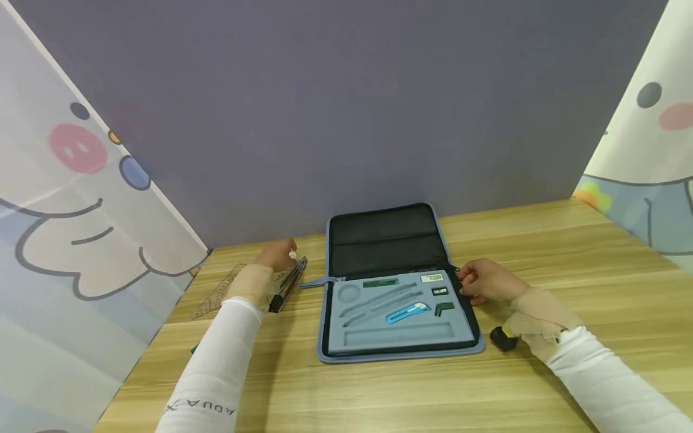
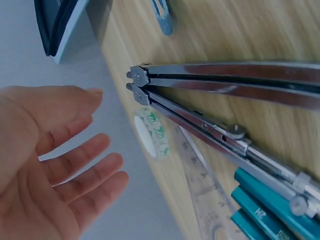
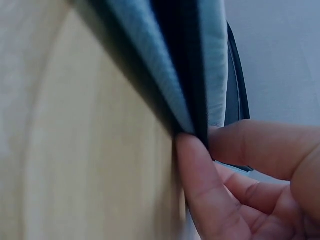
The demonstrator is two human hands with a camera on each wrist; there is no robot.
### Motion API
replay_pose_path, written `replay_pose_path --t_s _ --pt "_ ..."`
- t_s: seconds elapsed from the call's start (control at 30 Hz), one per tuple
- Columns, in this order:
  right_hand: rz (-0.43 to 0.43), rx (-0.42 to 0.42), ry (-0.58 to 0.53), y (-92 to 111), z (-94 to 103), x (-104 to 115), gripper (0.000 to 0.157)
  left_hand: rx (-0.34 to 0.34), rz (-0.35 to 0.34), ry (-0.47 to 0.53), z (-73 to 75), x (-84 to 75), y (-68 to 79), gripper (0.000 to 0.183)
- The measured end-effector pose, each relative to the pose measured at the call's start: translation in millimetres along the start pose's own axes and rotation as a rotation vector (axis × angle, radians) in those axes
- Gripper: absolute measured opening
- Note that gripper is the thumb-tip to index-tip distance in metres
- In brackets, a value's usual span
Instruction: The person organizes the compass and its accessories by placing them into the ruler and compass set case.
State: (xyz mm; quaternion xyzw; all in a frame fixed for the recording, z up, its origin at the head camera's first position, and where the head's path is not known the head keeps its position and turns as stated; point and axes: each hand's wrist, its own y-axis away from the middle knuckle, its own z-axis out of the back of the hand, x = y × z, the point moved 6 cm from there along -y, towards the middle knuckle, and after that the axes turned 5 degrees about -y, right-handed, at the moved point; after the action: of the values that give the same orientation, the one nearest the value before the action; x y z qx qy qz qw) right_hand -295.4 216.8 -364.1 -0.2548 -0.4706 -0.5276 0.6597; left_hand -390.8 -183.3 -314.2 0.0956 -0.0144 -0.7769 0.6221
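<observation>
My right hand (image 1: pixel 487 280) pinches the right edge of an open zip case (image 1: pixel 400 359), thumb and finger on its dark border (image 3: pixel 192 75). In the case lies a grey foam tray (image 1: pixel 373 297) holding a blue utility knife (image 1: pixel 408 313), a pencil sharpener (image 1: pixel 440 291), a white eraser (image 1: pixel 431 278) and a dark green piece (image 1: pixel 444 308). At the left, my left hand (image 2: pixel 65 160) hovers beside a roll of tape (image 2: pixel 152 134), fingers loosely bent and apart from it. Metal drawing compasses (image 2: pixel 220 82) lie close by, with a clear ruler (image 2: pixel 202 185) and teal pencils (image 2: pixel 265 210).
A black tape measure (image 1: pixel 504 338) with a yellow patch sits near my right wrist. Clear triangular rulers (image 1: pixel 213 300) lie on the wooden table (image 1: pixel 346 397) at left. A grey panel (image 1: pixel 357 102) stands behind the table.
</observation>
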Motion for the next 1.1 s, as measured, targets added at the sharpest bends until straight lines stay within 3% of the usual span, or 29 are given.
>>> replay_pose_path --t_s 0.23,0.43,0.7,1.1 --pt "-0.001 -0.009 -0.003 0.3 -0.8 0.2 0.032 0.074 -0.024 0.045 -10.2 2.2 -9.5 0.050" --pt "-0.018 -0.010 -0.016 -0.1 -3.1 -1.4 0.030 0.151 0.017 0.046 -19.3 -1.2 -8.1 0.046" --pt "-0.036 -0.025 -0.017 -1.5 -2.3 -0.9 0.030 0.105 0.023 0.048 -17.7 -3.2 -8.1 0.042" --pt "-0.036 -0.024 -0.030 -0.5 -2.2 0.1 0.032 0.080 0.024 -0.030 -17.6 -3.9 -18.9 0.036"
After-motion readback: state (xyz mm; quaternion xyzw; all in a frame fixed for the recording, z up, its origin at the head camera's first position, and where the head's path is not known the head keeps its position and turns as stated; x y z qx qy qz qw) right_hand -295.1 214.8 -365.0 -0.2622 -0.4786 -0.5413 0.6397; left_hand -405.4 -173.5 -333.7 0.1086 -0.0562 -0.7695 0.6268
